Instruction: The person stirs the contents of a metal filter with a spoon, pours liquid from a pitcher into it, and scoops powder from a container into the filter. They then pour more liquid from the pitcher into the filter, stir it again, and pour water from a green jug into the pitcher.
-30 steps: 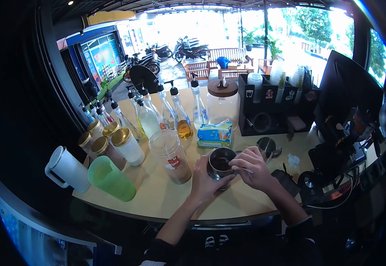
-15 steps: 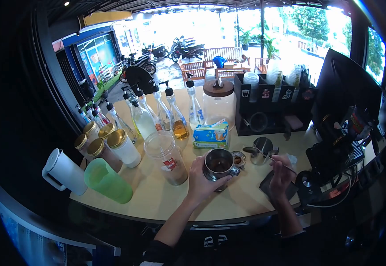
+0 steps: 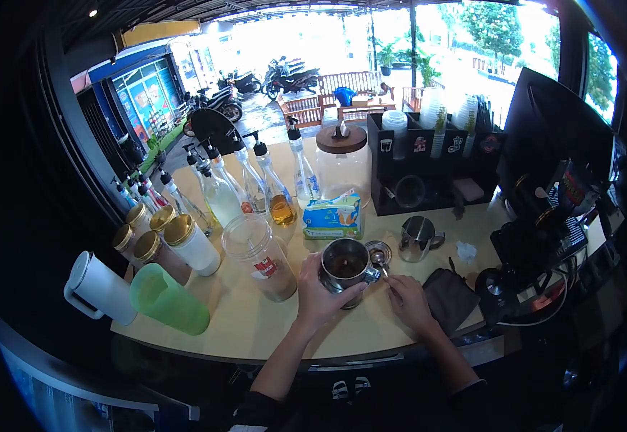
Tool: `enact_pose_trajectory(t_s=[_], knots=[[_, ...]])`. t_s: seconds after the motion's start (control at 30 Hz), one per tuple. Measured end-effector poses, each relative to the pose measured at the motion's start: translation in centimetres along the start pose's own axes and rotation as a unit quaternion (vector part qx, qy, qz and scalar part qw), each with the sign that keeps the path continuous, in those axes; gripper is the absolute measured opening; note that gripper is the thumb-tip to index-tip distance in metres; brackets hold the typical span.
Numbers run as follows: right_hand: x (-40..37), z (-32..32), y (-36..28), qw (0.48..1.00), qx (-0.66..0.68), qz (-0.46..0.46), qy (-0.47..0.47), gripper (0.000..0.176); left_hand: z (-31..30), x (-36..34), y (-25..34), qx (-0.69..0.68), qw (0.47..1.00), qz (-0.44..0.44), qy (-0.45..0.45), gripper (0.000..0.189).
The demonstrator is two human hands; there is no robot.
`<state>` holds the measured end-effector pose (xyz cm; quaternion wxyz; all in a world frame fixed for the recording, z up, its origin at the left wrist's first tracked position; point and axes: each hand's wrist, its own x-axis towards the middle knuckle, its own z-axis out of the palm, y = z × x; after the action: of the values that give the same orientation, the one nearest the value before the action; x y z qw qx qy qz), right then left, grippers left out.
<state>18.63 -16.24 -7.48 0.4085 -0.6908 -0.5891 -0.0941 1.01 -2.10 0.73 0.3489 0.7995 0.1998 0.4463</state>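
Observation:
My left hand (image 3: 317, 299) is wrapped round a metal cup (image 3: 345, 263) with dark liquid in it, above the wooden counter. Just right of the cup, my right hand (image 3: 408, 302) pinches a thin metal spoon (image 3: 387, 272), its far end by a small round dish (image 3: 378, 254). A steel pitcher (image 3: 416, 239) stands beyond my right hand, and a dark cloth (image 3: 450, 297) lies to its right. Left of the cup is a tall clear plastic container (image 3: 256, 248) with a red label and brown contents.
Pump bottles (image 3: 220, 194), gold-lidded jars (image 3: 191, 245), a white jug (image 3: 105, 288) and a green pitcher (image 3: 169, 299) stand at left. Behind are a tissue pack (image 3: 332, 217), a wooden-lidded jar (image 3: 342, 165) and a black cup organizer (image 3: 429, 173). A grinder-like black device (image 3: 497, 291) is at right.
My right hand has moved left and down with the spoon, from beside the steel pitcher to near the cup and small dish. My left hand still holds the cup. The whole view has shifted slightly.

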Motion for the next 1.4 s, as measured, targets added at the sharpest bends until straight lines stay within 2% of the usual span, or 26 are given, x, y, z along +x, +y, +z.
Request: enact_pose_trajectory(t_s=[0.13, 0.2, 0.33, 0.53, 0.67, 0.83, 0.87, 0.93, 1.03, 1.17, 1.23, 1.27, 1.33, 1.37, 1.4], knots=[[-0.2, -0.1, -0.1, 0.997, -0.033, 0.019, -0.065, 0.040, 0.0, 0.0, 0.1, 0.016, 1.000, 0.007, 0.007, 0.068], [-0.2, -0.3, -0.3, 0.996, -0.044, 0.017, -0.072, 0.044, -0.2, 0.2, 0.2, 0.037, 0.999, 0.018, 0.013, 0.067], [-0.1, -0.5, -0.5, 0.995, -0.057, 0.005, -0.078, 0.055, -0.8, 0.7, 0.7, 0.014, 1.000, -0.019, -0.016, 0.071], [0.0, -0.9, -1.0, 0.997, -0.037, 0.001, -0.065, 0.056, -1.4, 1.7, 1.8, -0.005, 0.999, -0.044, -0.027, 0.075], [-0.2, -0.7, -0.6, 0.999, -0.013, 0.003, -0.050, 0.051, -1.6, 2.2, 1.9, 0.012, 0.999, -0.022, -0.029, 0.076], [-0.3, -1.1, -0.4, 0.998, 0.060, 0.009, -0.003, 0.029, -1.8, 2.5, 1.9, 0.039, 0.999, -0.017, -0.031, 0.076], [-0.1, -1.4, -0.3, 0.998, 0.061, 0.009, 0.000, 0.029, -1.9, 2.5, 2.0, 0.055, 0.998, -0.023, -0.032, 0.077], [0.7, -2.8, 0.2, 0.992, 0.079, -0.017, 0.092, 0.026, -2.1, 2.6, 2.1, 0.072, 0.997, -0.025, -0.030, 0.079], [3.1, -6.0, 2.2, 0.978, -0.023, 0.006, 0.205, 0.027, -2.2, 2.3, 2.5, 0.071, 0.997, -0.014, -0.039, 0.080], [4.9, -6.1, 8.2, 0.958, -0.118, 0.046, 0.258, 0.024, -1.9, 1.8, 0.9, 0.038, 0.999, 0.008, -0.030, 0.079], [4.9, -5.8, 10.3, 0.971, 0.091, 0.170, 0.140, 0.024, -1.9, 1.6, 0.9, 0.020, 0.999, -0.001, -0.034, 0.079], [4.7, -5.6, 11.1, 0.971, 0.090, 0.169, 0.140, 0.024, -1.8, 1.5, 0.6, 0.019, 0.999, 0.000, -0.033, 0.079], [4.5, -5.2, 12.2, 0.953, 0.174, 0.233, 0.080, 0.022, -1.6, 1.2, 0.2, 0.000, 1.000, 0.009, -0.021, 0.080], [4.5, -4.7, 12.7, 0.954, 0.173, 0.232, 0.080, 0.022, -1.6, 1.2, 0.1, -0.001, 1.000, 0.010, -0.020, 0.080], [4.5, -4.3, 12.8, 0.944, 0.230, 0.227, 0.068, 0.021, -1.7, 1.0, 0.4, -0.011, 1.000, 0.003, -0.024, 0.079]])
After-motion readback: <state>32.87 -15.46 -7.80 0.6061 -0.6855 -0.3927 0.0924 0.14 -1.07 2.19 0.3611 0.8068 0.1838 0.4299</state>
